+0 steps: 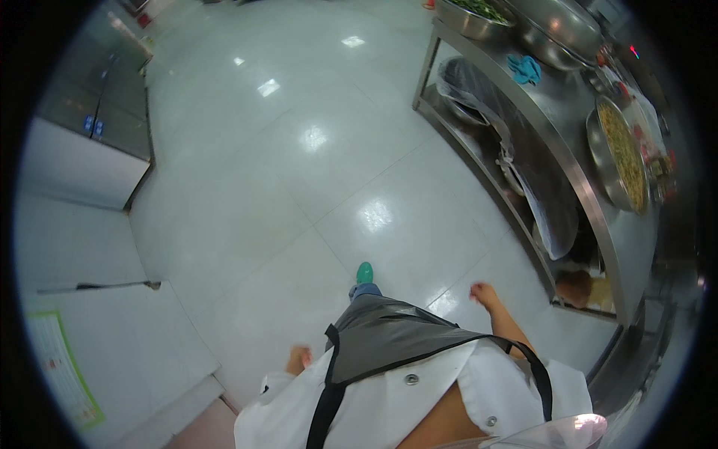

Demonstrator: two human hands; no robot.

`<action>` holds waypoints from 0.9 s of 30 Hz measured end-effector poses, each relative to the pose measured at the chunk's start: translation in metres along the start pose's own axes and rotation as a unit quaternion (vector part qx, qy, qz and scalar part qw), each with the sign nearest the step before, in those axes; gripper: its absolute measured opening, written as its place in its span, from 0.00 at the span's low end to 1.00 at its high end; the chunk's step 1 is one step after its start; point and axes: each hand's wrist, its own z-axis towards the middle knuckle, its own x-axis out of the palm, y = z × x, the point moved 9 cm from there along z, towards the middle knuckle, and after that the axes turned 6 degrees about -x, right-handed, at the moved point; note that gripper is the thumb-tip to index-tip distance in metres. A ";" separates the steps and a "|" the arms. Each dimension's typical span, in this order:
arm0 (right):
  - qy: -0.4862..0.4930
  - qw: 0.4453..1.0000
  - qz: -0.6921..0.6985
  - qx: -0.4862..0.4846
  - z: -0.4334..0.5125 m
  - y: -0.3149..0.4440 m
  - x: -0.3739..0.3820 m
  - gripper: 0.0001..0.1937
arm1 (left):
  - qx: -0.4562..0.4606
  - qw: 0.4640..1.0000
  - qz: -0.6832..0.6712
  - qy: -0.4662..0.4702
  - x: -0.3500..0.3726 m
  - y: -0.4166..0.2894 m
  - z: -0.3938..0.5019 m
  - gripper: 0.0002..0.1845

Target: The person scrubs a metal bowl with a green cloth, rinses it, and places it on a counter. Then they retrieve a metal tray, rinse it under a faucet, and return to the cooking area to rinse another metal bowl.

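My left hand [299, 358] hangs low at my side, blurred and partly turned away; its fingers look curled, though their grip is hard to make out. On the other side, my right hand [483, 294] swings out ahead of my body with its fingers loosely closed and nothing visible in them. A grey apron [392, 337] with black straps covers my white jacket. Below its hem, one green shoe [364, 273] stands on the pale tiled floor [252, 224]. Neither hand touches the steel table [583, 174] to my right.
On the table are a steel bowl of chopped yellowish food [622, 157], a blue cloth [524, 69] and a bowl of greens [479, 14]. Clear plastic sheeting [538, 202] hangs by its lower shelf. A steel cabinet [106, 95] and a white wall [112, 337] stand left.
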 end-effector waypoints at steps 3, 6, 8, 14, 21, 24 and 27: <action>0.001 0.966 0.180 0.187 -0.083 -0.105 0.041 0.06 | 0.105 0.985 0.075 -0.114 -0.142 -0.128 0.082 0.11; -0.057 0.915 0.273 0.291 -0.172 -0.166 0.076 0.07 | 0.178 0.942 -0.117 -0.258 -0.274 -0.293 0.112 0.06; -0.097 0.886 0.323 0.318 -0.215 -0.185 0.103 0.07 | 0.240 0.925 -0.173 -0.239 -0.290 -0.406 0.106 0.07; -0.170 0.807 0.445 0.349 -0.287 -0.215 0.193 0.08 | 0.265 0.946 -0.180 0.043 -0.105 -0.575 0.063 0.07; -0.241 0.727 0.541 0.349 -0.346 -0.288 0.257 0.10 | 0.415 0.817 0.389 0.092 0.166 -0.545 -0.025 0.11; -0.287 0.678 0.579 0.350 -0.374 -0.328 0.251 0.10 | 0.194 0.936 0.254 0.144 0.186 -0.506 -0.025 0.07; -0.334 0.663 0.579 0.336 -0.391 -0.365 0.221 0.11 | 0.044 0.969 0.218 0.107 0.198 -0.488 -0.033 0.05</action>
